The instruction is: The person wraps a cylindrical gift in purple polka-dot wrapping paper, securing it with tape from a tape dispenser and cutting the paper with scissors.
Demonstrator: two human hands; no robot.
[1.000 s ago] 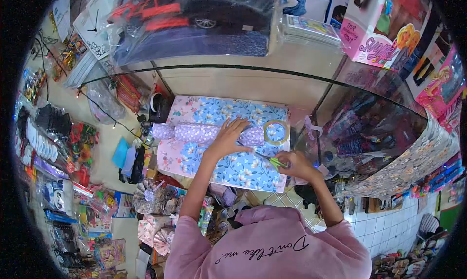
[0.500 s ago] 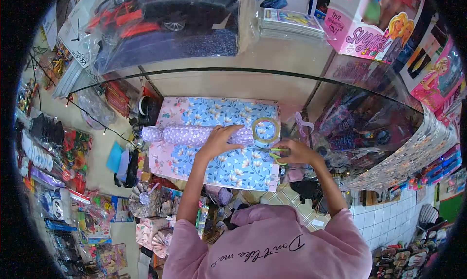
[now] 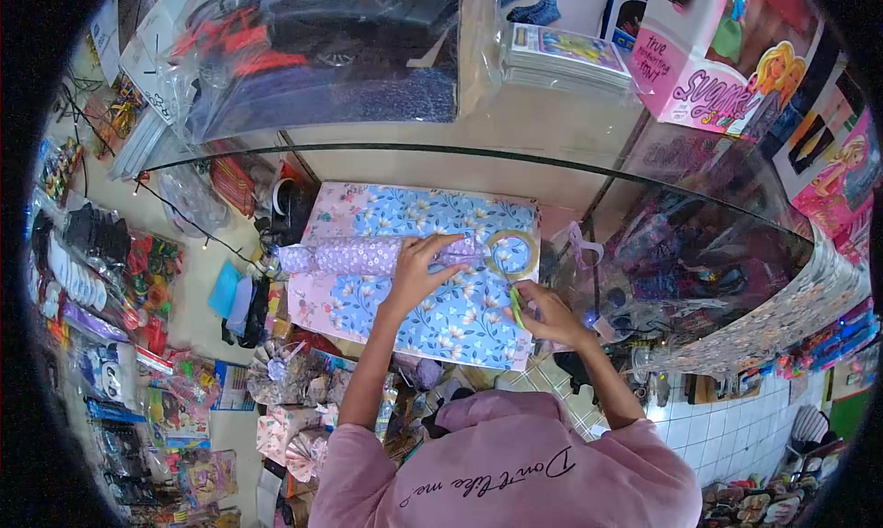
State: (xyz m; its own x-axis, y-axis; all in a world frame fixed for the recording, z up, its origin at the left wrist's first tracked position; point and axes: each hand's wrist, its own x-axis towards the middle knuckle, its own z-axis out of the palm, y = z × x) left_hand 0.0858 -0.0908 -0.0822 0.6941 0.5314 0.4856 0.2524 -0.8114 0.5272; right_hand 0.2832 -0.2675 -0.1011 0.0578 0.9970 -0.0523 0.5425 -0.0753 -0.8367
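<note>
A long roll wrapped in purple floral paper lies across a blue and pink floral board. My left hand rests on the roll near its right end, with fingers over the top and the thumb apart below. To the right of that end lies a ring of tape flat on the board. Over the board's right edge, my right hand holds green-handled scissors; their blades are hard to make out.
A glass shelf edge curves behind the board. Beyond it stand a pink doll box and a stack of cards. Packaged goods lie at the left, wrapped gifts at the lower left. A purple ribbon is at the right.
My right hand has moved down with the scissors, which have turned more upright and away from the roll. My left hand stays on the roll. The whole view has shifted slightly.
</note>
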